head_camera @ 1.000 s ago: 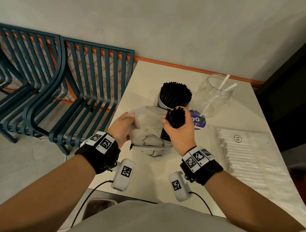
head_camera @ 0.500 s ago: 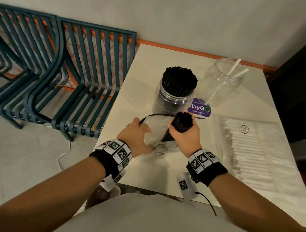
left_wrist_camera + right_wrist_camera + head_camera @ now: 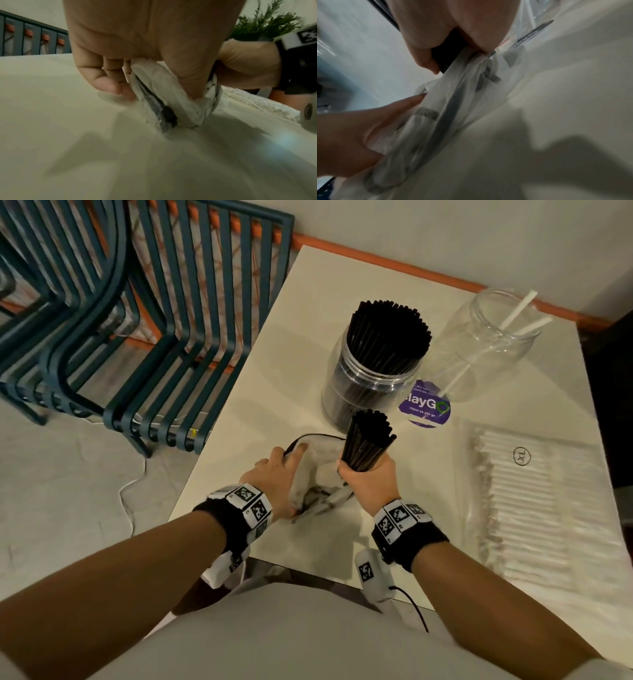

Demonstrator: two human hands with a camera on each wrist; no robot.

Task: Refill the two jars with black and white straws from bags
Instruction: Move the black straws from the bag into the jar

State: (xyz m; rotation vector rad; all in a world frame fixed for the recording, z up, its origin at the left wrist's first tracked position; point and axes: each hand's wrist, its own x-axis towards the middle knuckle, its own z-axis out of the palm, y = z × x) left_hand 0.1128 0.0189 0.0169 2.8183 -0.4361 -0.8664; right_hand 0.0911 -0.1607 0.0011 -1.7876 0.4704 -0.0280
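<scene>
My right hand grips a bundle of black straws, held upright with its lower end still in a thin, nearly empty plastic bag. My left hand pinches that bag and holds it down on the table; the left wrist view shows fingers and thumb squeezing the bag. In the right wrist view the straws leave the bag under my right hand. Just beyond stands a jar packed with black straws. A clear jar to its right holds two white straws.
A long bag of white straws lies along the right side of the white table. A purple round sticker sits between the jars. Blue slatted chairs stand left of the table. A wall runs behind.
Both hands came down from in front of the black jar to the table. The bag now lies flattened under my left hand, and more of the straw bundle stands clear of it.
</scene>
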